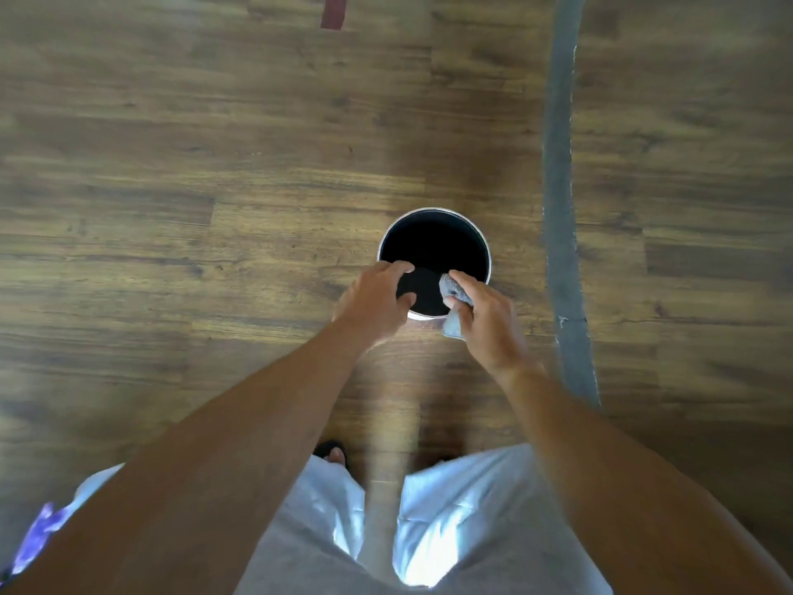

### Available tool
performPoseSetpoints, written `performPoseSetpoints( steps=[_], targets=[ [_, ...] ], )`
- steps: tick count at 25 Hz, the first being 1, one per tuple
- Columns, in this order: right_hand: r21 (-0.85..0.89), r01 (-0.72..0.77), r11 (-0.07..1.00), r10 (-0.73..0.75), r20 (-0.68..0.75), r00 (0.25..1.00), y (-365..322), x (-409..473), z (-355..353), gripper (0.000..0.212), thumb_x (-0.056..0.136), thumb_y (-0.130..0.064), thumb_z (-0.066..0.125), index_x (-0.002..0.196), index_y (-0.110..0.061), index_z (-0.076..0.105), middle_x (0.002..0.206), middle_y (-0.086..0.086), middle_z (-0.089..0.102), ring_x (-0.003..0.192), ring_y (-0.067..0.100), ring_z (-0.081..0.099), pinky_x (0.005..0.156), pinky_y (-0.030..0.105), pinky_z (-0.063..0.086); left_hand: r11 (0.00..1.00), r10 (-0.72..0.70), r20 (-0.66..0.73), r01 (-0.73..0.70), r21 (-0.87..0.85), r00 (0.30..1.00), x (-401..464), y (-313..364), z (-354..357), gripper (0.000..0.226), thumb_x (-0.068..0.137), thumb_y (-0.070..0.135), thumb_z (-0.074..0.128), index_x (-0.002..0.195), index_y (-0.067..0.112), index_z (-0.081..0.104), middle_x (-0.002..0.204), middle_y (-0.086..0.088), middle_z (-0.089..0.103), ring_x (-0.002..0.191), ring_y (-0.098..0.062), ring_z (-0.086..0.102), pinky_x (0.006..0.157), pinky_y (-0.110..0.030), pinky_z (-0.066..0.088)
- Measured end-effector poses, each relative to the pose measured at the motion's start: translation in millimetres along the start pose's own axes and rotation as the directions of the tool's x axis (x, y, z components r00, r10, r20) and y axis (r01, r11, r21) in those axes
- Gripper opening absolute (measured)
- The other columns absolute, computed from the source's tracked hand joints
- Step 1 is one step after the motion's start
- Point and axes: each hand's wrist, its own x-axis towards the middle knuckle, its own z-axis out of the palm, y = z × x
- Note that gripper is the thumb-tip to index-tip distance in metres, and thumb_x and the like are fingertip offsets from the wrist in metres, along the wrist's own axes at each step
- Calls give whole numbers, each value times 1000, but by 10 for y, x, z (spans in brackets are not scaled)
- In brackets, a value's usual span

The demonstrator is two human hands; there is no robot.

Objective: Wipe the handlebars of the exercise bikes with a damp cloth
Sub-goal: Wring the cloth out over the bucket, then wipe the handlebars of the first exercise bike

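A round bucket point(433, 216) with a pale rim and a dark inside stands on the wooden floor in front of me. My right hand point(487, 322) grips a grey cloth point(454, 289) over the bucket's near right rim. My left hand point(375, 300) hovers at the bucket's near left rim, fingers loosely curled and holding nothing. No exercise bike or handlebar is in view.
Brown wood-pattern floor point(193, 186) spreads all around. A grey strip point(560, 186) runs along the floor right of the bucket. A red mark point(334, 10) lies at the top. My legs in pale shorts point(450, 521) and one sandalled foot point(332, 455) show below.
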Motion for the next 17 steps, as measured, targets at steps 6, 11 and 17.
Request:
performPoseSetpoints(
  steps=[6, 11, 17],
  targets=[
    [-20, -57, 998, 57, -14, 998, -1297, -702, -1280, 41, 99, -21, 58, 139, -16, 54, 133, 5, 63, 120, 23, 57, 98, 35, 48, 993, 22, 55, -29, 118, 998, -1083, 1054, -1299, 47, 96, 27, 56, 141, 29, 42, 144, 3, 43, 130, -23, 44, 99, -44, 45],
    [42, -129, 991, 131, -69, 989, -2136, -1479, -2151, 40, 97, -24, 60, 137, -19, 55, 131, 2, 63, 119, 21, 57, 99, 39, 48, 986, 61, 34, -66, 154, 998, -1919, 1734, -2138, 48, 94, 23, 58, 140, 27, 45, 145, 3, 44, 132, -22, 43, 102, -39, 40],
    [94, -278, 956, 293, -234, 927, -2408, -2255, -2560, 35, 97, -25, 59, 132, -24, 59, 120, 0, 69, 106, 22, 64, 87, 35, 51, 930, 264, 170, -297, 216, 949, -2425, 2041, -2340, 50, 92, 15, 58, 140, 21, 47, 145, 0, 45, 132, -21, 43, 104, -33, 37]
  ],
)
